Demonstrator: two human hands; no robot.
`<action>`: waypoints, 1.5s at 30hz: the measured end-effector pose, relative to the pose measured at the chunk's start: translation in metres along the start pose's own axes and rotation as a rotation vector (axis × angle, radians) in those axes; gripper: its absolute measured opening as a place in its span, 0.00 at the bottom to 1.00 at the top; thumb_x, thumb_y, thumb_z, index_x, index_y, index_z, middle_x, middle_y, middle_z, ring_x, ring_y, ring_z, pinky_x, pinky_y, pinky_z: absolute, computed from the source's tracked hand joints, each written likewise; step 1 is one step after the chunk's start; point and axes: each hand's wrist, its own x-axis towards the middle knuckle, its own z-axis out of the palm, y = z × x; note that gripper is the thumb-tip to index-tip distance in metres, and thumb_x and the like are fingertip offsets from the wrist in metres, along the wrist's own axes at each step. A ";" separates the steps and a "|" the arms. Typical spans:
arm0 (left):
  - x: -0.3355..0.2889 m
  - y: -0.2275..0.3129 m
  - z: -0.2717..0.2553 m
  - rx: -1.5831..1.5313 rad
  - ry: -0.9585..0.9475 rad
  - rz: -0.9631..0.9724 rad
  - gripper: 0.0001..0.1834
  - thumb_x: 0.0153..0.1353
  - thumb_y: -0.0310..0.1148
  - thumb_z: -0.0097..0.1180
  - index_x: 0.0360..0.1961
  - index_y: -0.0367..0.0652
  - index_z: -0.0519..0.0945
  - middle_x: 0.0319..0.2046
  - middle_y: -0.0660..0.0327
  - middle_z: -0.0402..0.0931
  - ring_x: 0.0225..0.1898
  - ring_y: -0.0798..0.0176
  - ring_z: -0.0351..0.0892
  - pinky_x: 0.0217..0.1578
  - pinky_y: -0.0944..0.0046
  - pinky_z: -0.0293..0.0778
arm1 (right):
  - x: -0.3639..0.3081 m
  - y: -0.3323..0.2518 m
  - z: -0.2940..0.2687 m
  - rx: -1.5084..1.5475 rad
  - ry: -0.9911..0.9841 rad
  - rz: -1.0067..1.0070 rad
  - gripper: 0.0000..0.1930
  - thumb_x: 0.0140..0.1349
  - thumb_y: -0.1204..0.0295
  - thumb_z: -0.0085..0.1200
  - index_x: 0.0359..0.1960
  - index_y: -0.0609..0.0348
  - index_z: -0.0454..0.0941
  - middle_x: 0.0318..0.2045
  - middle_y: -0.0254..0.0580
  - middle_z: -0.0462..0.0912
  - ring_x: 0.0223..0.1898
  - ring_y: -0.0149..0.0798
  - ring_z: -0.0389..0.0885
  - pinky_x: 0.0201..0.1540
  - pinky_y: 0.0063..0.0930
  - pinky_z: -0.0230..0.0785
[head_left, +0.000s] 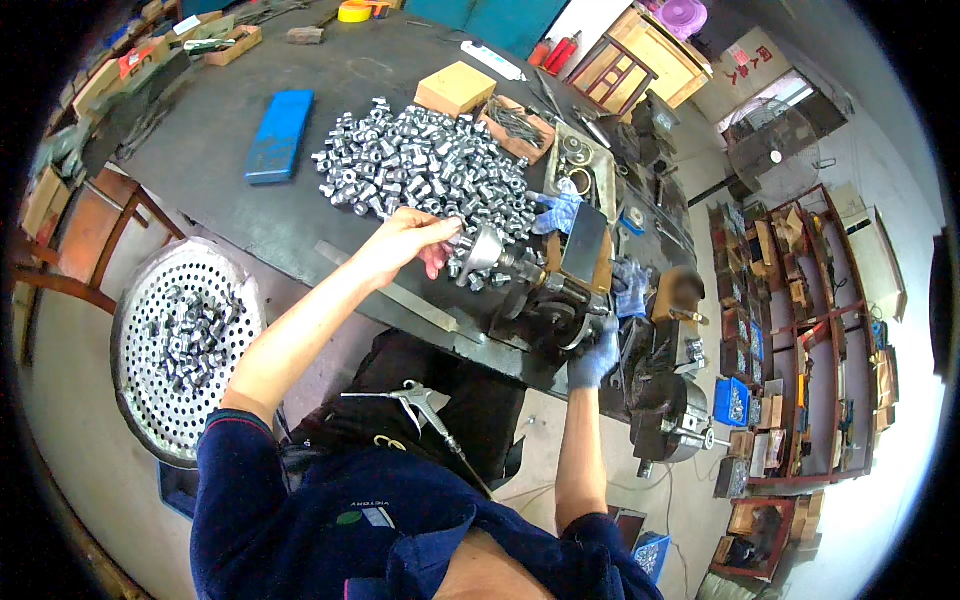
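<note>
My bare left hand (418, 243) reaches over the table's front edge with thumb and fingers pinched together. Between the fingertips is a small metal fitting (461, 241), against the round steel head (484, 248) of a small bench machine. My right hand (596, 356), in a light blue-grey glove, is closed at the rim of the machine's handwheel (573, 330); its fingers are partly hidden. Behind the machine spreads a large heap of shiny metal fittings (420, 165). A dark flat rectangular panel (585, 240) leans above the machine.
At my left stands a perforated round basin (140, 330) with more fittings. The dark table (215, 140) carries a blue case (280, 135), a yellow box (455, 88) and loose blue gloves (558, 210). An air blow gun (420, 405) lies across my lap. A vise-like machine (672, 415) stands right.
</note>
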 end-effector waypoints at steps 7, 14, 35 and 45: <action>-0.084 0.013 -0.073 0.229 0.279 -0.019 0.23 0.59 0.47 0.52 0.21 0.36 0.76 0.12 0.62 0.72 0.14 0.69 0.72 0.18 0.71 0.67 | 0.060 -0.044 0.068 -0.191 0.054 -0.262 0.10 0.55 0.63 0.55 0.27 0.56 0.76 0.16 0.29 0.73 0.12 0.26 0.66 0.14 0.19 0.59; -0.244 0.010 -0.181 0.721 0.788 -0.346 0.19 0.58 0.42 0.53 0.19 0.36 0.75 0.11 0.61 0.71 0.15 0.67 0.70 0.25 0.67 0.68 | -0.036 -0.098 0.059 -0.055 -0.098 -0.325 0.19 0.63 0.57 0.44 0.25 0.62 0.72 0.13 0.28 0.66 0.12 0.19 0.59 0.12 0.12 0.49; 0.027 -0.062 -0.036 1.581 0.181 0.189 0.15 0.51 0.39 0.55 0.34 0.40 0.71 0.23 0.53 0.77 0.28 0.49 0.78 0.29 0.53 0.73 | -0.034 -0.019 0.026 0.014 0.052 -0.063 0.14 0.56 0.61 0.55 0.31 0.61 0.77 0.24 0.34 0.77 0.22 0.27 0.72 0.22 0.19 0.65; -0.008 0.001 -0.018 0.039 -0.143 0.149 0.12 0.54 0.24 0.55 0.41 0.34 0.75 0.30 0.56 0.76 0.28 0.65 0.77 0.32 0.67 0.74 | -0.034 -0.017 0.012 -0.019 0.027 0.069 0.17 0.56 0.54 0.55 0.31 0.56 0.72 0.18 0.28 0.69 0.15 0.21 0.65 0.13 0.12 0.56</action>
